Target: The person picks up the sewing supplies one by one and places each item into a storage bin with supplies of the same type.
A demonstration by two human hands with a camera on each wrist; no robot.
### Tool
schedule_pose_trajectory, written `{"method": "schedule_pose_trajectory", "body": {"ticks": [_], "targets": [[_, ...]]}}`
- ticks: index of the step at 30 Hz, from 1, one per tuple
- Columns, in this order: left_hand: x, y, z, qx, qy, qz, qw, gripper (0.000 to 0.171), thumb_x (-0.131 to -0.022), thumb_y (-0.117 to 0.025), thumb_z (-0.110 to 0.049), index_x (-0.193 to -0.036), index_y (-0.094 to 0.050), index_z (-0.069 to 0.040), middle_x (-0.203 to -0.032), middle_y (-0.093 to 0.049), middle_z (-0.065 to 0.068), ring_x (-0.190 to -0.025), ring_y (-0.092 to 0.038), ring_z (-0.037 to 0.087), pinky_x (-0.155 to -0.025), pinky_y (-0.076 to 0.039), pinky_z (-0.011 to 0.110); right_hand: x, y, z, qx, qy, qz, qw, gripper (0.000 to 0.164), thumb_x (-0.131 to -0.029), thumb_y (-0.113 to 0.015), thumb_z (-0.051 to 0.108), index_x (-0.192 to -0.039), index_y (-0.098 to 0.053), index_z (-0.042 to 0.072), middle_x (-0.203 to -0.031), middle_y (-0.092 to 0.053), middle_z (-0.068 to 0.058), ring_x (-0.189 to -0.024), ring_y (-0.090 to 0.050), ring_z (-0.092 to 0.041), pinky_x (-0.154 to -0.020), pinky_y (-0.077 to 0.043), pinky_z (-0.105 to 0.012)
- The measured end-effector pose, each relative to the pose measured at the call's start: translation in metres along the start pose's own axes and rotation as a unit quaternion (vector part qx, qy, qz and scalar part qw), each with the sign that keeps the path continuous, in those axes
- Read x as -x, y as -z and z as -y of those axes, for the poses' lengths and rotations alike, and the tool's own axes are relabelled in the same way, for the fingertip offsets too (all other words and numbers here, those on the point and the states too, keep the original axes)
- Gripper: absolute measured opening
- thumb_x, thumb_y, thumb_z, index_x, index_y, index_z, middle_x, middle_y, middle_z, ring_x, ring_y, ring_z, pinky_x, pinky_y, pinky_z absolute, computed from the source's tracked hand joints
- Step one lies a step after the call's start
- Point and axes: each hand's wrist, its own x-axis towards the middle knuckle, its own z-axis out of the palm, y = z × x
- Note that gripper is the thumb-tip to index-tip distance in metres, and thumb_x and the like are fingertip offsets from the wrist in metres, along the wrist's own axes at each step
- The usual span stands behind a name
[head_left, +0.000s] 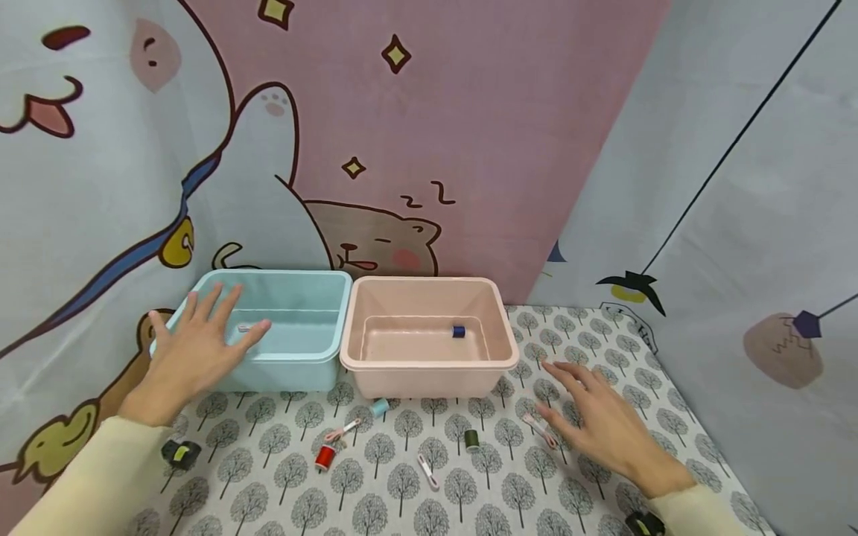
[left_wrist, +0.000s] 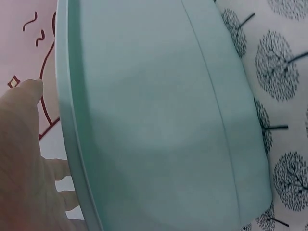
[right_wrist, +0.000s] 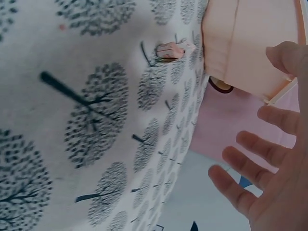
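My left hand point(head_left: 194, 346) hovers with spread fingers over the light blue bin point(head_left: 281, 376), in which a small pale bundle point(head_left: 244, 327) lies. In the left wrist view the fingers are beside the bin's rim and hold nothing. To the right of the pink bin point(head_left: 429, 380), my right hand point(head_left: 599, 420) is held above the cloth, its fingers loosely extended and nothing in them. Nearest to it lies a pink-and-white bundle, seemingly a thread skein point(head_left: 540, 431). A dark blue thread spool point(head_left: 459, 332) sits inside the pink bin.
In front of the bins lie a red thread spool point(head_left: 325, 457), a green spool point(head_left: 472, 440), a light blue spool point(head_left: 379, 407) and two more small bundles, one pinkish point(head_left: 342, 429), one white point(head_left: 427, 472). Tree-print cloth point(head_left: 375, 514) covers the table; printed curtains point(head_left: 509, 149) stand behind.
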Motion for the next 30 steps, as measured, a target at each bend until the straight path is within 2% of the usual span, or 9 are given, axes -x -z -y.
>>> {"method": "schedule_pose_trajectory", "body": {"ticks": [4, 9, 15, 20, 30], "targets": [[-0.002, 0.001, 0.011, 0.002, 0.009, 0.006, 0.9999, 0.103, -0.115, -0.044, -0.081, -0.189, -0.018, -0.014, -0.193, -0.016, 0.031, -0.17, -0.015, 0.076, -0.119, 0.008, 0.108, 0.004, -0.004, -0.005, -0.011, 0.006, 0.009, 1.0, 0.073, -0.108, -0.084, 0.049, -0.17, -0.059, 0.021, -0.162, -0.066, -0.014, -0.132, -0.073, -0.042, -0.079, -0.071, -0.059], [-0.003, 0.002, 0.02, 0.011, 0.017, 0.006, 0.9998, 0.102, -0.115, -0.042, -0.08, -0.189, -0.016, -0.015, -0.193, -0.014, 0.032, -0.171, -0.012, 0.076, -0.118, 0.011, 0.107, 0.008, -0.009, -0.008, -0.014, 0.007, 0.022, 1.0, 0.073, -0.104, -0.088, 0.045, -0.168, -0.063, 0.022, -0.151, -0.07, -0.013, -0.112, -0.077, -0.029, -0.072, -0.068, -0.044], [-0.003, 0.0, 0.029, 0.017, 0.023, 0.009, 0.9996, 0.101, -0.116, -0.041, -0.079, -0.189, -0.013, -0.014, -0.193, -0.012, 0.033, -0.171, -0.011, 0.076, -0.119, 0.01, 0.106, 0.012, -0.012, -0.008, -0.025, 0.004, 0.041, 0.999, 0.074, -0.102, -0.092, 0.043, -0.168, -0.064, 0.024, -0.138, -0.072, -0.008, -0.094, -0.068, -0.01, -0.068, -0.058, -0.027], [0.0, -0.002, 0.036, 0.023, 0.026, 0.01, 0.9994, 0.1, -0.117, -0.041, -0.077, -0.189, -0.013, -0.013, -0.192, -0.012, 0.036, -0.17, -0.012, 0.076, -0.122, 0.009, 0.105, 0.015, -0.016, -0.007, -0.032, 0.004, 0.044, 0.999, 0.073, -0.1, -0.094, 0.041, -0.166, -0.065, 0.026, -0.13, -0.072, -0.004, -0.088, -0.065, -0.007, -0.064, -0.052, -0.021], [0.002, -0.005, 0.044, 0.018, 0.019, 0.017, 0.9995, 0.101, -0.118, -0.04, -0.075, -0.188, -0.013, -0.007, -0.189, -0.015, 0.04, -0.169, -0.016, 0.076, -0.125, -0.001, 0.103, 0.018, -0.025, -0.005, -0.072, 0.023, 0.047, 0.996, 0.067, -0.1, -0.094, 0.033, -0.16, -0.07, 0.018, -0.115, -0.067, 0.001, -0.081, -0.057, 0.002, -0.061, -0.049, -0.019]]}}
